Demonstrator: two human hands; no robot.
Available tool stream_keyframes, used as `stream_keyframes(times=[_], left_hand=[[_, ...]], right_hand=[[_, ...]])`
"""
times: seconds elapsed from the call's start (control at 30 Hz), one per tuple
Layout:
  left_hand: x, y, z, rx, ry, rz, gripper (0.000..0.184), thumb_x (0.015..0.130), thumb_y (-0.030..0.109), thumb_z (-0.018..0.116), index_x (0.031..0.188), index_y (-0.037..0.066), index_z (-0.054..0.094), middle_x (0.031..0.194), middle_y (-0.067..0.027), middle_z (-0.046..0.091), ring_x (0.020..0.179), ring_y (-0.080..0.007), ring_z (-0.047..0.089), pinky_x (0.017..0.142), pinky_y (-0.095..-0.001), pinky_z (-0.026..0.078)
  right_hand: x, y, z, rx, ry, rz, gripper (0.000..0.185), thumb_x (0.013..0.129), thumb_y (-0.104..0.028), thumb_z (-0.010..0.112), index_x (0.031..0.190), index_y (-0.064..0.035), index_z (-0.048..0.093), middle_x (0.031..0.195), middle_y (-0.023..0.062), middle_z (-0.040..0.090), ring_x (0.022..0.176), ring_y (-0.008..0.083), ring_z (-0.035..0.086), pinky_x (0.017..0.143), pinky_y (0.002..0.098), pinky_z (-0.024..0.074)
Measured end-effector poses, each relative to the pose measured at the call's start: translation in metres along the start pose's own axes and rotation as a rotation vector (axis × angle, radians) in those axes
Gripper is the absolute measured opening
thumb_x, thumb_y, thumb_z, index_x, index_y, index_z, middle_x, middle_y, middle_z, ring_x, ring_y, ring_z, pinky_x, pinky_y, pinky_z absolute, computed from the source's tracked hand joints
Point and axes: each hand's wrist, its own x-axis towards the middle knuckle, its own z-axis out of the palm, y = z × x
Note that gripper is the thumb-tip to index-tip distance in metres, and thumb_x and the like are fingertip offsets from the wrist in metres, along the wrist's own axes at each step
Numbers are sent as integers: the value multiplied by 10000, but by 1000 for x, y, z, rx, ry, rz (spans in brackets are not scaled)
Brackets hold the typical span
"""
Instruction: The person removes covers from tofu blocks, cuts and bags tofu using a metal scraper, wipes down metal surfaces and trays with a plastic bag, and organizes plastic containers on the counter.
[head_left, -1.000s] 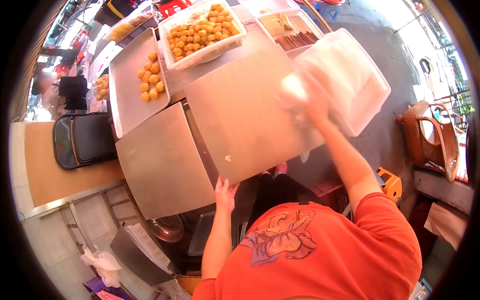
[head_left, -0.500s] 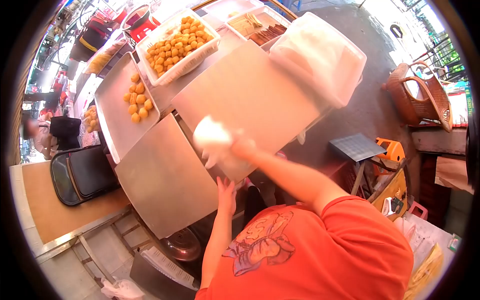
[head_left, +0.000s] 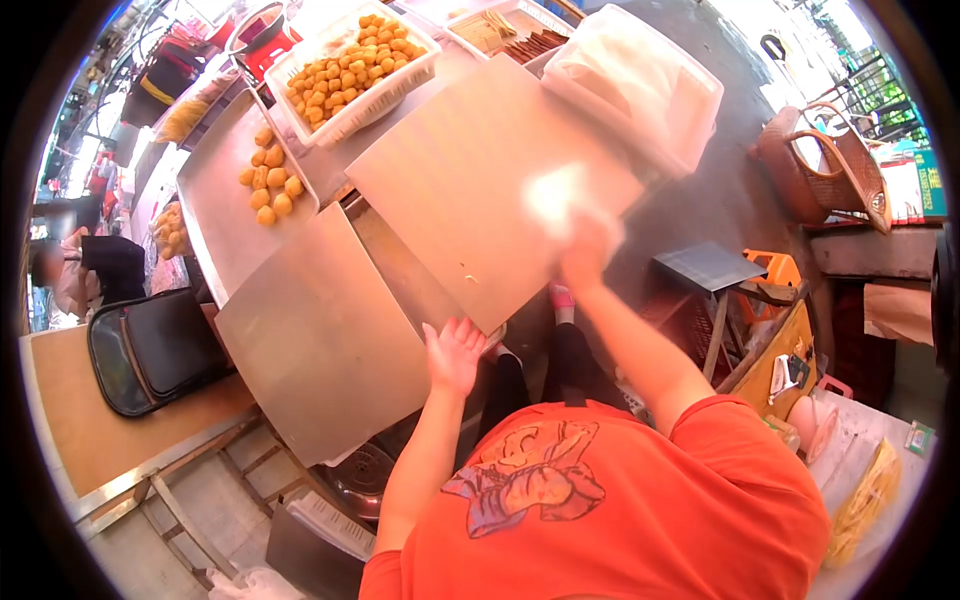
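Observation:
My right hand point(head_left: 590, 245) is smeared by motion over the right part of a flat metal sheet point(head_left: 440, 180). It presses a bright white cloth point(head_left: 555, 197), also blurred, against the surface. My left hand point(head_left: 455, 355) is at the near corner of that sheet, palm up and fingers stretched out; whether the fingertips touch the edge I cannot tell. A few small crumbs point(head_left: 467, 277) lie near this corner. Beside it, to the left, is a second metal sheet point(head_left: 320, 340), with a gap between the two.
A white basket point(head_left: 350, 130) of golden balls point(head_left: 350, 75) stands at the back. More balls point(head_left: 272, 180) lie on a metal tray point(head_left: 215, 195) at left. A white plastic bin point(head_left: 690, 130) adjoins the sheet's far right. A folding chair point(head_left: 165, 350) and wicker chair point(head_left: 800, 175) flank the workplace.
My right hand has swept to the right and away across the sheet with the white cloth. My left hand stays by the near corner, its palm now turned up more visibly.

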Motion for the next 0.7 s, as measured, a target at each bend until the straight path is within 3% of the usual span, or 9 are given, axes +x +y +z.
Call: stream_keyframes(times=[0.13, 0.2, 0.3, 0.4, 0.47, 0.5, 0.57, 0.63, 0.7], left_hand=[[6, -11, -13, -71, 15, 14, 798, 875, 615, 245, 1393, 18, 136, 1422, -150, 254, 1289, -321, 277, 1057, -437, 237], [2, -15, -14, 42, -191, 118, 848, 849, 658, 231, 1404, 32, 86, 1445, -172, 174, 1317, -328, 212, 1068, -438, 197], [0, -18, -23, -1, -308, 101, 826, 847, 660, 218, 1401, 55, 123, 1426, -146, 233, 1300, -328, 250, 1054, -478, 208], [-16, -17, -9, -42, 0, -82, 852, 847, 662, 225, 1404, 44, 39, 1416, -203, 222, 1286, -399, 244, 1021, -546, 235], [-23, -19, -10, -37, 61, -181, 871, 845, 667, 222, 1401, 37, -7, 1408, -253, 196, 1279, -433, 234, 1011, -554, 249], [-25, -22, -10, -52, 37, -177, 903, 841, 673, 222, 1387, -14, 8, 1374, -311, 207, 1256, -447, 268, 1002, -534, 283], [-22, -26, -13, -133, -8, -175, 912, 843, 668, 227, 1378, -40, 16, 1366, -314, 222, 1248, -447, 285, 1006, -521, 288], [-18, -27, -11, -170, -54, -138, 931, 846, 661, 238, 1355, -96, 50, 1347, -326, 249, 1237, -448, 303, 1009, -501, 297], [-16, -22, -6, -210, -73, -130, 937, 844, 663, 246, 1349, -106, 65, 1344, -332, 249, 1243, -446, 293, 1016, -500, 288]], right_hand=[[-61, -98, 17, 243, -193, -107, 355, 770, -73, 478, 1113, -66, 565, 1040, 186, 569, 975, 334, 518, 879, 433, 372], [-67, -144, 13, 383, -233, -61, 357, 788, -77, 495, 1142, -58, 546, 1046, 180, 576, 991, 306, 525, 893, 400, 381], [-58, -180, 37, 1305, -519, 625, 357, 803, -89, 512, 1156, -47, 532, 1063, 175, 582, 1011, 269, 535, 888, 378, 406], [-8, -166, 49, 1050, -524, 606, 342, 804, -109, 516, 1134, -28, 545, 1109, 173, 572, 1026, 243, 543, 865, 362, 436], [38, -112, 87, 1041, -607, 700, 311, 858, -202, 512, 1095, -6, 563, 964, 141, 621, 847, 219, 604, 739, 382, 501], [78, -90, 87, 588, -582, 548, 292, 861, -190, 511, 1085, -13, 570, 941, 138, 622, 842, 217, 604, 735, 385, 500], [132, -57, 92, 647, -96, 303, 375, 765, -112, 482, 1130, -78, 565, 920, 181, 634, 899, 322, 603, 803, 376, 472], [173, -26, 90, 238, -67, 155, 437, 766, -158, 520, 1196, -87, 508, 1076, 175, 578, 1032, 324, 536, 904, 396, 408], [171, -42, 79, 29, -317, 329, 512, 750, -188, 555, 1244, -94, 457, 1194, 175, 494, 1121, 332, 459, 957, 418, 349]])
